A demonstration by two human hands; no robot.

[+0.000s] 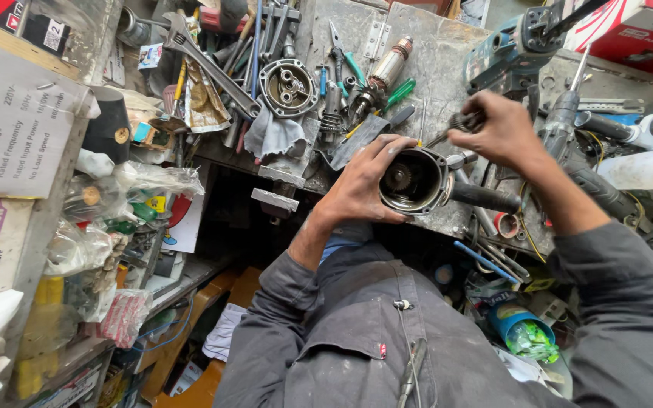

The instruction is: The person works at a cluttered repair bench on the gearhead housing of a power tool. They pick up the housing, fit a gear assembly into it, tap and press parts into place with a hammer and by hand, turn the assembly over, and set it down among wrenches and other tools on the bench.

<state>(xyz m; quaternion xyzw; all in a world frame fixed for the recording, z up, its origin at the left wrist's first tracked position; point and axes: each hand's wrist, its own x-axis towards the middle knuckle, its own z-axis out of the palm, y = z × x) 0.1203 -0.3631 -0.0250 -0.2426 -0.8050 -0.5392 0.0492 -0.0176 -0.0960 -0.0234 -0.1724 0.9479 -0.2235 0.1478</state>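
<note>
My left hand grips a round metal gear housing of a power tool, its open side facing me with a gear visible inside. A black side handle sticks out of it to the right. My right hand is just above and to the right of the housing, closed on a dark-handled screwdriver whose end points left toward the housing. Both sit over the front edge of a cluttered metal workbench.
On the bench lie a large wrench, another gear case, a motor armature, green-handled screwdrivers and a blue power tool. Cardboard boxes and bagged parts fill shelves at left. A blue cup stands lower right.
</note>
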